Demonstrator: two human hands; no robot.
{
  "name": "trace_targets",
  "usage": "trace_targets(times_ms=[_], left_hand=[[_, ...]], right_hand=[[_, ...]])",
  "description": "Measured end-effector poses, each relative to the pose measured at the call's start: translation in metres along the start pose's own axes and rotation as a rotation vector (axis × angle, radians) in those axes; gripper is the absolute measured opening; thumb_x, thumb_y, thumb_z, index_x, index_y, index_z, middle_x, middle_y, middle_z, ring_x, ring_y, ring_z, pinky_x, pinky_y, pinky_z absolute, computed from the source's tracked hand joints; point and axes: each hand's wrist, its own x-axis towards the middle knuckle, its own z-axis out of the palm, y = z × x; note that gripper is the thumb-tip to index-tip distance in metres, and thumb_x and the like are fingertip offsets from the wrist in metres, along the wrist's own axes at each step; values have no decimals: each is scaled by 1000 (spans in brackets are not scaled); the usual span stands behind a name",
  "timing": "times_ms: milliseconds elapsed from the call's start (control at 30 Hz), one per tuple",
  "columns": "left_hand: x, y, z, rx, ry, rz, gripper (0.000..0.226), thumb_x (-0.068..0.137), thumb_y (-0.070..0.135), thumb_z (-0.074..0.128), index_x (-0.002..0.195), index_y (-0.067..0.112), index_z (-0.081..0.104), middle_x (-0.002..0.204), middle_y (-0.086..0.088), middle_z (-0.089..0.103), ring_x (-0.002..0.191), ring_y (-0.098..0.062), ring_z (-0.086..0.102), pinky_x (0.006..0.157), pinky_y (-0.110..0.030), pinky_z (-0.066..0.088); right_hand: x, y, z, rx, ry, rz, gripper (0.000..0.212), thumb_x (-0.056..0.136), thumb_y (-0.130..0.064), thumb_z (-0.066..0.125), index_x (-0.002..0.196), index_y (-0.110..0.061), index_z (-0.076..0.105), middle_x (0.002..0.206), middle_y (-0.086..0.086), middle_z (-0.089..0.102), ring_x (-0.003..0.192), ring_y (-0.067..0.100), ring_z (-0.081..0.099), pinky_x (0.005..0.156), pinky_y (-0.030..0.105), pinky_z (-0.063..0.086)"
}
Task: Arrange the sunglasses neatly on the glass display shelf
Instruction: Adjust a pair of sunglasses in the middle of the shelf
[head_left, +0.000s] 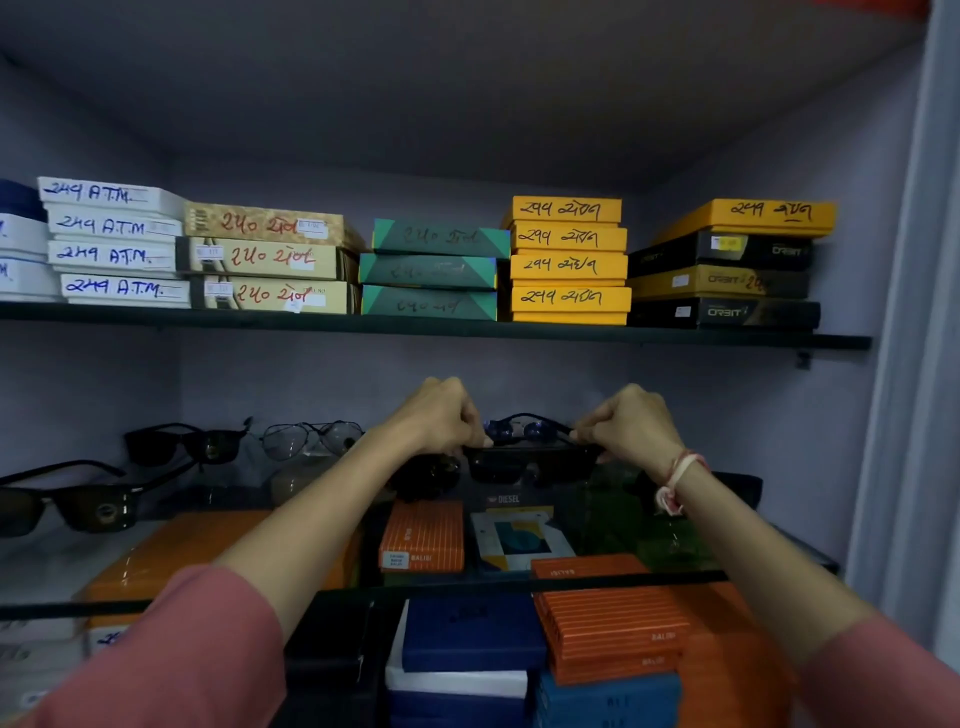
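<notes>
A pair of black sunglasses (524, 462) is held just above the glass shelf (467, 584) at its middle. My left hand (441, 415) pinches its left end and my right hand (631, 423) pinches its right end. Behind it stands a pair with blue lenses (519, 428). To the left on the shelf sit clear aviator glasses (306, 436), a dark pair (182, 441) and a larger dark pair (78, 499) at the near left. Another dark pair (737, 488) lies behind my right wrist, mostly hidden.
The upper shelf (415, 327) carries stacks of labelled boxes: white, beige, green, yellow and black. Under the glass lie orange (423, 538), blue (472, 631) and dark boxes. A grey cabinet wall (904, 364) closes the right side.
</notes>
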Motion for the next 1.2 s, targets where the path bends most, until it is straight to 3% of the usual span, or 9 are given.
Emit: trace_targets(times_ms=[267,367,500,600,667,900,1033,1133,1200], left_hand=[[-6,21,7,-84,83,-199,25,77,21,77,78,-3,78,59,-10,71,57,-19,68,75,-34,63],[-5,25,17,-77,114,-278,27,77,27,76,71,1,76,59,-6,69,58,-17,65,75,-32,61],[-4,24,32,-50,113,-339,29,76,25,72,55,11,58,64,-6,63,63,-22,59,60,-32,50],[-5,23,38,-31,92,-359,31,75,28,71,52,12,56,65,-6,64,67,-23,61,64,-31,50],[-6,23,40,-20,81,-359,30,75,27,71,52,12,57,66,-6,63,68,-24,61,66,-31,51],[-4,26,45,27,102,-361,35,77,24,72,51,12,51,55,-2,52,63,-22,56,59,-30,46],[-5,24,44,22,89,-339,29,77,30,75,61,9,64,66,-7,71,67,-21,71,69,-31,60],[-8,18,34,-26,127,-334,39,78,42,73,71,4,73,68,-9,77,52,-18,70,66,-30,63],[-11,8,21,2,190,-322,41,81,43,70,75,2,75,70,-11,77,60,-22,74,68,-34,64]], right_hand=[[8,9,-10,-148,87,101,21,66,-28,81,74,-9,77,78,12,75,71,32,72,69,41,63],[7,15,-12,-184,49,144,31,67,-34,81,80,-6,76,81,14,74,78,32,70,68,35,59],[7,24,-8,-184,-15,187,34,65,-35,81,78,-4,75,79,11,74,78,29,70,62,30,53],[5,28,-5,-207,-75,196,34,65,-32,82,78,-2,73,74,11,69,73,28,69,54,27,49],[6,28,-3,-238,-90,183,29,66,-28,81,73,-2,70,70,10,67,72,28,70,51,27,48],[7,26,-1,-362,-92,135,35,69,-30,79,61,-11,51,77,10,65,79,29,71,69,36,59],[5,22,-5,-444,-126,124,42,71,-39,78,58,-13,47,79,9,64,82,29,70,75,39,58],[6,15,-7,-477,-147,80,45,70,-53,75,69,-11,59,78,7,66,79,27,68,74,37,55],[8,5,-3,-457,-143,21,47,71,-56,72,83,-10,70,87,8,71,83,28,68,74,37,55]])
